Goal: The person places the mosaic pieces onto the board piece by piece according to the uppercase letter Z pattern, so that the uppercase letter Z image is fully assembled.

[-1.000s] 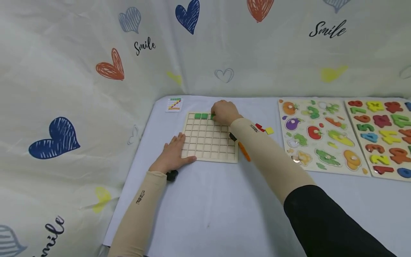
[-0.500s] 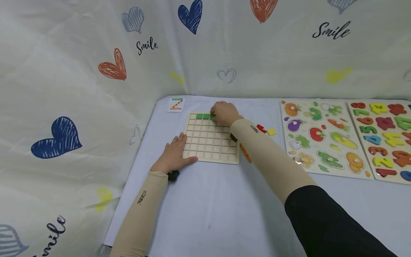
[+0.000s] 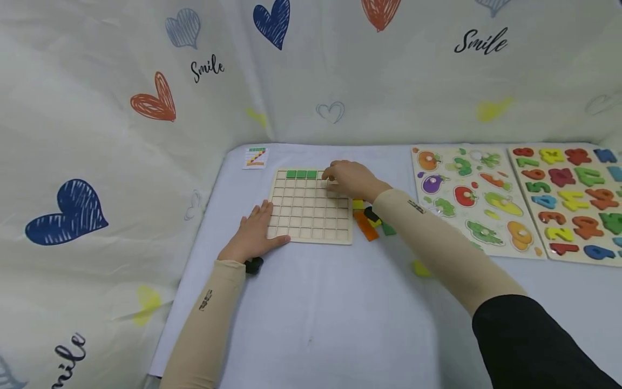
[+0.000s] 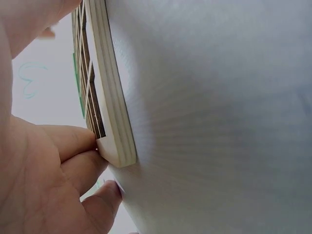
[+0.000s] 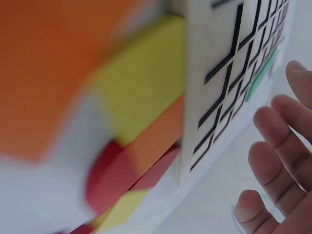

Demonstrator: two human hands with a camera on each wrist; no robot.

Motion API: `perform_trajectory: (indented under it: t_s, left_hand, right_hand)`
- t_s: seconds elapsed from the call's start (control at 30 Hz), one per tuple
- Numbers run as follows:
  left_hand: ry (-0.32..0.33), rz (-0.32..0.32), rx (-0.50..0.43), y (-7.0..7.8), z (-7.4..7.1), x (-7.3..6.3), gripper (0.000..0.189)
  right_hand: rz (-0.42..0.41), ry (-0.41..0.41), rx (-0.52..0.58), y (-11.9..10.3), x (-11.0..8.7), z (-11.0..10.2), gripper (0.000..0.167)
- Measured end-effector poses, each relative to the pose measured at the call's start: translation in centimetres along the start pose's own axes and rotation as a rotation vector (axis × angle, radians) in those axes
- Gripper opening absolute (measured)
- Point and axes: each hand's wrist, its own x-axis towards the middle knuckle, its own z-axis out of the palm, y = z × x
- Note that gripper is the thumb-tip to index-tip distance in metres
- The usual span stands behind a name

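A wooden grid board [image 3: 311, 216] lies flat on the table. Several green square tiles [image 3: 301, 174] sit side by side in its far row. My left hand [image 3: 250, 232] rests at the board's near left corner, fingers spread along the left side and thumb by the front edge. In the left wrist view, fingertips [image 4: 90, 151] touch the board's corner. My right hand [image 3: 355, 179] hovers over the board's far right part. Its fingers [image 5: 273, 124] are loosely bent with nothing between them in the right wrist view, apart from the tiles.
Right of the board lie loose pieces: an orange piece [image 3: 365, 226], a green piece [image 3: 389, 229], yellow and red ones, and a yellow piece [image 3: 421, 268] nearer. A small pattern card [image 3: 255, 158] lies back left. A vegetable puzzle [image 3: 478, 202] and a number puzzle [image 3: 568, 205] lie right.
My right hand has let go of a green tile in the far row and moved right, its fingers loosening. More loose pieces show beside the board. My left hand stays at the board.
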Motion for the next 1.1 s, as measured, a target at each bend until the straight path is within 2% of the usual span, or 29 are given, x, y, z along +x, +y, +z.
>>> perform_trajectory:
  t_s: [0.13, 0.3, 0.6, 0.8, 1.1]
  left_hand:
    - [0.003, 0.006, 0.016, 0.0, -0.1, -0.1, 0.114]
    - [0.015, 0.007, 0.014, 0.0, -0.3, -0.1, 0.114]
    - [0.002, 0.013, 0.026, 0.4, 0.2, 0.0, 0.114]
    - [-0.001, 0.019, 0.023, 0.4, 0.1, -0.1, 0.114]
    - [0.001, 0.025, 0.017, 0.4, 0.1, 0.0, 0.115]
  right_hand:
    - [-0.016, -0.002, 0.013, 0.7, -2.7, -0.4, 0.025]
    - [-0.042, -0.009, -0.027, 1.6, -5.7, -0.7, 0.018]
    - [0.007, -0.071, -0.113, 4.1, -11.2, 0.3, 0.019]
    - [0.029, -0.091, -0.146, 5.5, -12.8, 0.4, 0.023]
    - [-0.005, -0.095, -0.181, 6.5, -14.5, 0.3, 0.031]
